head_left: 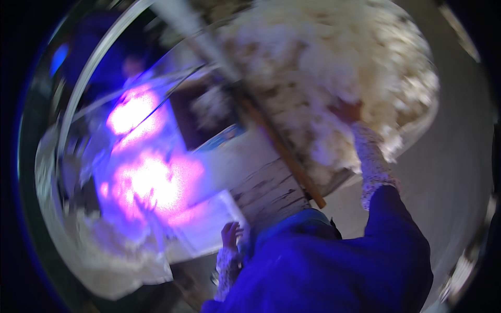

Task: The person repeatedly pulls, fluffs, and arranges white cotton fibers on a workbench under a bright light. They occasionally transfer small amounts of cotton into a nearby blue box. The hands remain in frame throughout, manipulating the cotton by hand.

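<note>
At the upper right lies a big heap of fluffy off-white fibre (292,68), like raw wool or cotton. My right hand (347,110) reaches out into this heap; its fingers are blurred and partly sunk in the fluff, so their grip is hidden. Down at the lower middle, my left hand (231,235) hovers by the near edge of a brightly lit table (209,208). Its fingers are loosely bent and apart, with nothing seen in them. Pink and violet glare washes out much of the tabletop.
A wooden bar (284,151) slants between table and heap. Behind the table's near part is a dark, box-like opening (188,115) with some fluff. More pale fluff (109,235) lies in a white bag (125,281) at lower left. Another person (133,68) is at the far left.
</note>
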